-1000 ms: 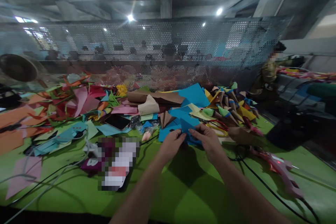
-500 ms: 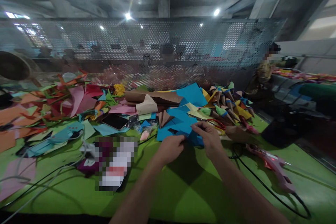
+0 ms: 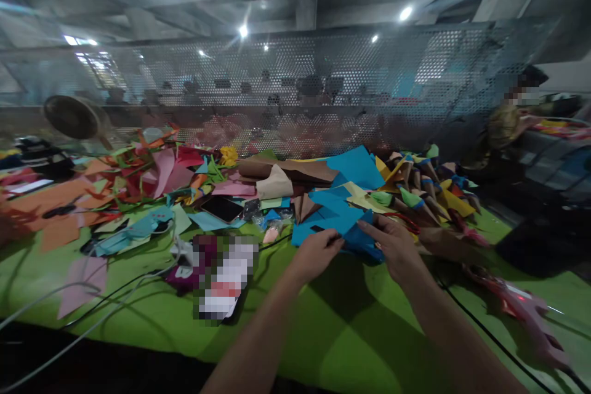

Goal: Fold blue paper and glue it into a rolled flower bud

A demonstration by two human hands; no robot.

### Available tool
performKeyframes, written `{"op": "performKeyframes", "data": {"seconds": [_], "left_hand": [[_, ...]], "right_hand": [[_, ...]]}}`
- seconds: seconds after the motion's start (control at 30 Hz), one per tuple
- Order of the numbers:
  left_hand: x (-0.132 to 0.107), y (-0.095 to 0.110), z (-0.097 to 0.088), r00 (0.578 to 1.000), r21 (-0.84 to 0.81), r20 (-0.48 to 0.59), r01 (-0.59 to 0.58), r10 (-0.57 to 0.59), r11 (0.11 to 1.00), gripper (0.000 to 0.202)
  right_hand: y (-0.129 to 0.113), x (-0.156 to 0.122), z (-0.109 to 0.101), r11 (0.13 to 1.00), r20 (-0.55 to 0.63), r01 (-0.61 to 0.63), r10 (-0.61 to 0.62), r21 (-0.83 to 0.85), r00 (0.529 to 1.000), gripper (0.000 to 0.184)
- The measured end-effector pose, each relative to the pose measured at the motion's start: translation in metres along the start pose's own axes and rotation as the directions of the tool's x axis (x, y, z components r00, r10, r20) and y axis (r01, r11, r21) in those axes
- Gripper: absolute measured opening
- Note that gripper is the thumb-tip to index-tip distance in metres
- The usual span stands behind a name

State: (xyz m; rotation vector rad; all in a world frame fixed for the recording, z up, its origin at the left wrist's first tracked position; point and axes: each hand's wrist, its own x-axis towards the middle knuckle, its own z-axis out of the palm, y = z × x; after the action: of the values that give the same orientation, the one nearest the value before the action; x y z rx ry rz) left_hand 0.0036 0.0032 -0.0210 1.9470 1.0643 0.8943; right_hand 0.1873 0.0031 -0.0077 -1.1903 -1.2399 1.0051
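Note:
Between my hands is a small blue sheet piece (image 3: 362, 236), folded and raised above the green table; whether it is felt or paper I cannot tell. My left hand (image 3: 318, 253) is closed, pinching its left edge between thumb and bent fingers. On the other side, my right hand (image 3: 393, 245) grips the upper right edge with thumb and fingertips. Under and behind the piece lie more blue sheets (image 3: 318, 217). Red-handled scissors (image 3: 405, 219), partly covered, rest just beyond my right hand.
A pink glue gun (image 3: 526, 314) with a black cord lies at right. Cone-shaped brown and green pieces (image 3: 415, 188) are heaped behind. At left are a phone (image 3: 222, 209), a power strip (image 3: 133, 231), cables and coloured scraps (image 3: 157, 178). A person (image 3: 505, 117) sits far right.
My view has turned left, so the table's things sit further right in the picture. Both hands still hold the blue piece, whose raised edge now stands more upright by my right fingertips.

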Motion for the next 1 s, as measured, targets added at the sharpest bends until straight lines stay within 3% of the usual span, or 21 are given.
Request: {"op": "performKeyframes", "data": {"seconds": [0.23,0.47,0.6,0.77,1.0], "left_hand": [[0.001,0.001,-0.005,0.995,-0.263,0.064,0.094,-0.08,0.96,0.028],[0.002,0.004,-0.006,0.983,-0.487,0.057,0.179,-0.173,0.855,0.038],[-0.001,0.009,-0.006,0.984,-0.543,0.051,0.173,-0.173,0.822,0.041],[-0.001,0.009,-0.004,0.976,-0.617,0.124,0.218,-0.18,0.756,0.044],[-0.001,0.008,-0.004,0.979,-0.65,0.132,0.202,-0.153,0.733,0.043]], "right_hand": [[-0.005,-0.003,0.003,0.971,-0.012,-0.086,0.091,0.221,0.996,0.041],[-0.011,-0.003,0.002,0.961,-0.025,-0.005,0.012,0.278,1.0,0.031],[-0.017,-0.006,0.005,0.963,-0.032,0.015,-0.007,0.27,0.999,0.031],[-0.019,-0.007,0.007,0.96,-0.048,0.049,-0.037,0.274,0.998,0.03],[-0.013,-0.005,0.005,0.945,-0.045,0.074,-0.063,0.319,0.997,0.026]]}}
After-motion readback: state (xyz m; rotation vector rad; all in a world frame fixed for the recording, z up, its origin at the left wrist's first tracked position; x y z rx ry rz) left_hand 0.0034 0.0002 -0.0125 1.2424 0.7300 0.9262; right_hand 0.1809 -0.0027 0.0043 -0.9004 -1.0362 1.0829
